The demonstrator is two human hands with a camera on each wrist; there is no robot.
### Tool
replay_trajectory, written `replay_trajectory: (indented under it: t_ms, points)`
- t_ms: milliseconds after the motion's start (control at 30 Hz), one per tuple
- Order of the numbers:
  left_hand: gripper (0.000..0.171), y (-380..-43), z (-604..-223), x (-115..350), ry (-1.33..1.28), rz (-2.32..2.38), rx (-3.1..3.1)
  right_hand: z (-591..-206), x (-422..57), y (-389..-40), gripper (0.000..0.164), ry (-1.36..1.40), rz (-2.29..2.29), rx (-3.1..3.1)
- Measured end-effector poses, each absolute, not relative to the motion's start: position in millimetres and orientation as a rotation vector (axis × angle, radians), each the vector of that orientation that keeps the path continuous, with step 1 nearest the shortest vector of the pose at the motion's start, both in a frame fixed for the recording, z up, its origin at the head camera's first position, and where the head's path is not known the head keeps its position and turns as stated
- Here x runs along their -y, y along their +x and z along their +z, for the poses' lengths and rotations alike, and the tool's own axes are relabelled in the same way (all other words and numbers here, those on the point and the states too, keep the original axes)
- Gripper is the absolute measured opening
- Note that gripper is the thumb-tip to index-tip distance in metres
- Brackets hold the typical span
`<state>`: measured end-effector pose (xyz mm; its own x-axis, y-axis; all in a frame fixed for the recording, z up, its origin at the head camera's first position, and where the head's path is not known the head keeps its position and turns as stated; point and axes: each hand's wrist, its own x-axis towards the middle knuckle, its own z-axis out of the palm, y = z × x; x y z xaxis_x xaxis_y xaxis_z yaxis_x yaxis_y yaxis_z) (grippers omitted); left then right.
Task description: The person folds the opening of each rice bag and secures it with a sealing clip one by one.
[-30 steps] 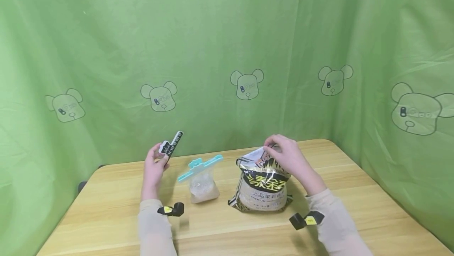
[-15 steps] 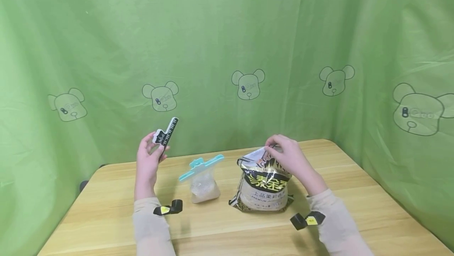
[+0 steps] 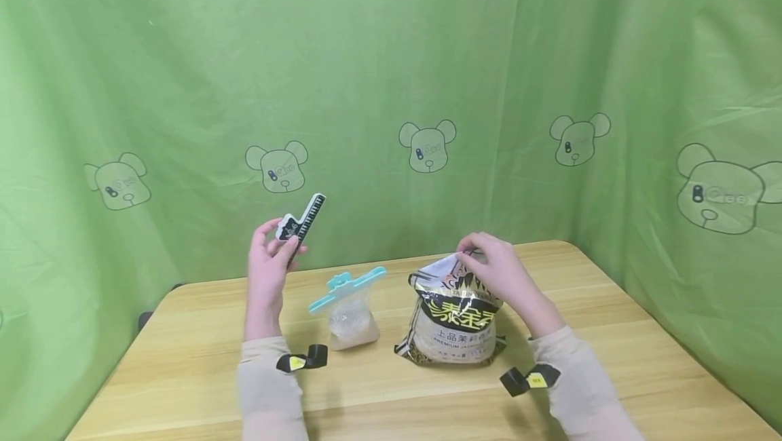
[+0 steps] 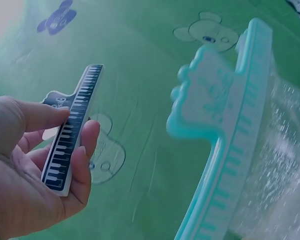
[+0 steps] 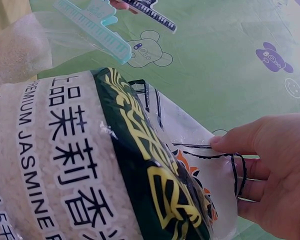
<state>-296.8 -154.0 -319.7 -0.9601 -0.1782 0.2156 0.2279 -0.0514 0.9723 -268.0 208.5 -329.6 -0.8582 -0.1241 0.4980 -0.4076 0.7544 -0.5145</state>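
Observation:
A black-and-white bag clip (image 3: 303, 224) with a piano-key pattern is pinched between the thumb and fingers of my left hand (image 3: 269, 264), raised above the table's far left part. My right hand (image 3: 497, 271) pinches the folded top edge of a rice bag (image 3: 458, 332), which stands upright on the table. In the right wrist view, the thumb lies on the near side of the bag's top (image 5: 210, 185) and the fingers behind it. Between the hands stands a small clear bag of rice (image 3: 353, 326), with a turquoise bag clip (image 3: 347, 288) across its top.
The wooden table (image 3: 379, 407) has a rounded far right corner. Behind it and along both sides hangs a green curtain (image 3: 366, 74) printed with bear heads. Each wrist wears a black camera mount, such as the right one (image 3: 528, 380).
My left hand rises with the black-and-white clip, swinging first left and then back right. My right hand and both bags stay where they were.

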Motion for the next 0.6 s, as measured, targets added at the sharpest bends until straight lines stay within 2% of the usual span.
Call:
replay_trajectory:
  t_ms: [167, 600]
  points:
    - [0.039, -295.5, -314.4, 140.5, -0.058, -2.074, 1.965, -328.4, -208.5, -267.2, 0.013, 0.403, 0.884, 2.515]
    - [0.033, -291.8, -310.3, 95.6, -0.182, -2.081, 1.978, -327.6, -208.6, -266.5, 0.013, 0.403, 0.891, 2.52]
